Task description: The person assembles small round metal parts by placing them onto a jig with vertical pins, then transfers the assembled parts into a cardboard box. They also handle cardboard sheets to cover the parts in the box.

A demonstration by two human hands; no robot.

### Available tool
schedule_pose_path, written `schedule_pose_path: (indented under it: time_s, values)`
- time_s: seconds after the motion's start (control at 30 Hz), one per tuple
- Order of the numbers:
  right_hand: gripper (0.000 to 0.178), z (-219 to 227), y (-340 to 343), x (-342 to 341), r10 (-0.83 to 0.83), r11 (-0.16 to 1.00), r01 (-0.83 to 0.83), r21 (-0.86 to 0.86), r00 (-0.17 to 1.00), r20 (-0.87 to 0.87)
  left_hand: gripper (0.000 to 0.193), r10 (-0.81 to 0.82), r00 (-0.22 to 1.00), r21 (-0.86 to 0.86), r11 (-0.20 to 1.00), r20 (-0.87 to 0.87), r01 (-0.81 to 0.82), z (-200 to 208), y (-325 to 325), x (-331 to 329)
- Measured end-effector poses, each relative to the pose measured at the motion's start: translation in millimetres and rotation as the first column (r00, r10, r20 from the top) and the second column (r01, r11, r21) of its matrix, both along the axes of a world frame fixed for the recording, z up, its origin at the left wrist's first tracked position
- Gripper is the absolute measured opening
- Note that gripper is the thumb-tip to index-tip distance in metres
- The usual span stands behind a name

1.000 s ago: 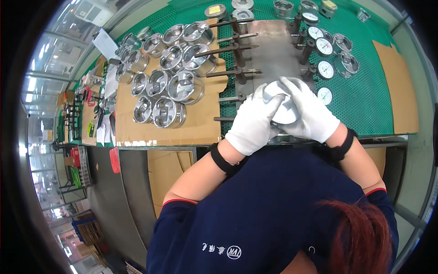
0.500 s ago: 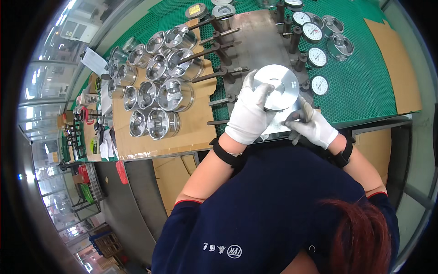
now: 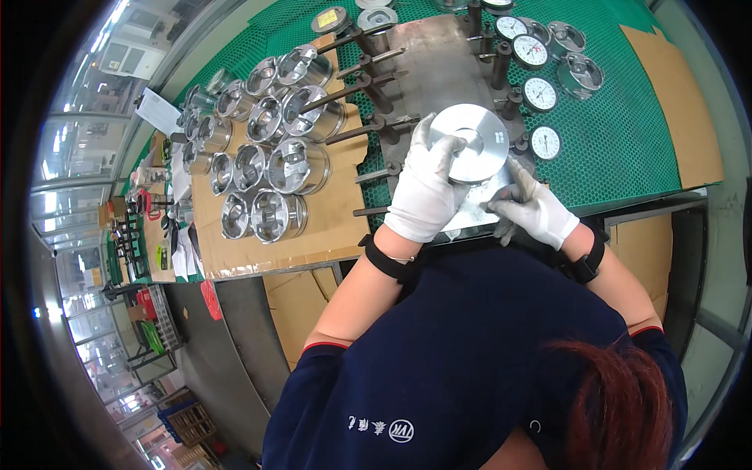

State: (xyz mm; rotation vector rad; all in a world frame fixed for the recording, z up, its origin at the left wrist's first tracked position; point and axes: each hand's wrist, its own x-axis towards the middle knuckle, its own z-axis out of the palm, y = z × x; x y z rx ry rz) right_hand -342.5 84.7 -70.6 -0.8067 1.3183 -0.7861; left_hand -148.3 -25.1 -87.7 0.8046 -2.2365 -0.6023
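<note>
A round, shiny metal piston point(image 3: 489, 149) is tilted with its flat crown up, over the near part of a steel plate point(image 3: 442, 66). My left hand point(image 3: 429, 184), in a white glove, grips it from the left, with the thumb lying across the crown. At the piston's lower right is my right hand point(image 3: 533, 210), also gloved, with grey-stained fingertips. Its index finger reaches up to the piston's rim, and the thumb stands apart from it; I see nothing held there. The piston's underside is hidden.
Several pistons point(image 3: 298, 166) stand on cardboard point(image 3: 337, 235) at left. Dark posts with rods point(image 3: 376, 90) line the plate's left side; dial gauges point(image 3: 540, 94) line its right. More pistons point(image 3: 581, 76) sit on the green mat point(image 3: 619, 149) beyond the gauges.
The whole view has shifted slightly, so the bench appears a little higher and further left. Both hands and the piston keep nearly the same pose.
</note>
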Motion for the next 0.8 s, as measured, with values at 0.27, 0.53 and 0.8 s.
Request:
schedule_pose_path:
  time_s: [0.27, 0.53, 0.8]
  values:
    - [0.097, -6.3, 0.5, -1.0, 0.004, 1.0, -0.005, -0.011, 0.999, -0.052, 0.061, 0.029, 1.0, 0.101, 0.994, -0.001, -0.028, 0.5, 4.4, -1.3]
    - [0.101, -12.3, 0.9, -9.6, 0.072, 0.996, -0.075, -0.05, 0.996, -0.061, 0.049, 0.053, 0.998, 0.004, 0.999, 0.024, -0.053, 12.4, 3.9, -3.4]
    - [0.059, 40.6, 11.5, -71.9, -0.26, 0.613, -0.049, -0.788, 0.93, -0.259, 0.061, -0.155, 0.927, 0.727, 0.581, -0.342, 0.366, 125.2, 34.5, -36.6]
